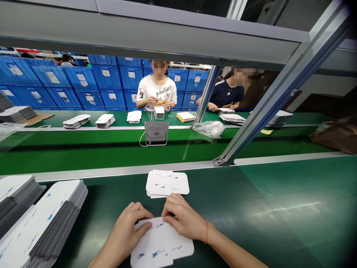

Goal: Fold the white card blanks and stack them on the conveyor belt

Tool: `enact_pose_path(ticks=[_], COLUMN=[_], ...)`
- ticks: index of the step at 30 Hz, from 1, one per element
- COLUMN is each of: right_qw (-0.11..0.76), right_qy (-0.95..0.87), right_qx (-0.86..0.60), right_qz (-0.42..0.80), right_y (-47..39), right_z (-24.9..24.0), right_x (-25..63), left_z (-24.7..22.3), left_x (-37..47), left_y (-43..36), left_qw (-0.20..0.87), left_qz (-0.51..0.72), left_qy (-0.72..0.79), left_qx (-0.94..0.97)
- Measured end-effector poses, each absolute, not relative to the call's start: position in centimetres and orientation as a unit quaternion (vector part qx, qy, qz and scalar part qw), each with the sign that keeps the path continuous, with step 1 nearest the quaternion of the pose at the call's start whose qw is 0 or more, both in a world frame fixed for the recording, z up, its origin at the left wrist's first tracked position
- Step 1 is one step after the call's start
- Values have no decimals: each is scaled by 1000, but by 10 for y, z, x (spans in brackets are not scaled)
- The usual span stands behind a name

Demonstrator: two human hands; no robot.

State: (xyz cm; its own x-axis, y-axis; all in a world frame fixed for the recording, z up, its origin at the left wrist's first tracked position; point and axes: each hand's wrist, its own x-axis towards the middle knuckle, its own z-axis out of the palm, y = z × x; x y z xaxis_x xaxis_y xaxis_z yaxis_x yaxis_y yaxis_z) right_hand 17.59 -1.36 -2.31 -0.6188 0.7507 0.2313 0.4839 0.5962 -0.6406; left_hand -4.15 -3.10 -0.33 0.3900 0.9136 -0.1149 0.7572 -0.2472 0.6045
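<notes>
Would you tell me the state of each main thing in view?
White rounded cards with blue print: overlapping, not aligned.
Left hand and right hand: thumbs on these cards.
Farther white card pile: flat, uneven.
Grey square plastic fan: upright; running or not, unclear.
Clear plastic bag: crumpled.

Here's the dark green bench (223,201), shining under the light, and on its left stand tall stacks (55,203) of white cards, grey edges fanned. Toward the far rim, a small pile (169,183), rounded corners, not quite squared up! Nearest us, overlapping cards (160,242), whether flat on the surface is hard to tell. Across the way, the far bench (119,119) bears white stacks (76,121) and a yellow-edged one (185,117).
</notes>
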Motion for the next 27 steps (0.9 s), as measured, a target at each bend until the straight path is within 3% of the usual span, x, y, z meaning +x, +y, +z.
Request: enact_pose_path(ticks=[6, 18, 27], right_qw=[244, 255, 246], right_qy=[-883, -930, -938], right_qx=[-323, -230, -233], right_qz=[240, 130, 73], right_y=[-9, -7, -12], right_z=[-37, -56, -47], right_x=[177, 180, 179], left_z=[-12, -51, -53], left_x=[-38, -50, -48], left_y=[-27, -30, -36], left_qw=[245, 148, 86], left_qz=[104, 190, 237], left_qy=[533, 425, 404], left_qx=[803, 872, 879])
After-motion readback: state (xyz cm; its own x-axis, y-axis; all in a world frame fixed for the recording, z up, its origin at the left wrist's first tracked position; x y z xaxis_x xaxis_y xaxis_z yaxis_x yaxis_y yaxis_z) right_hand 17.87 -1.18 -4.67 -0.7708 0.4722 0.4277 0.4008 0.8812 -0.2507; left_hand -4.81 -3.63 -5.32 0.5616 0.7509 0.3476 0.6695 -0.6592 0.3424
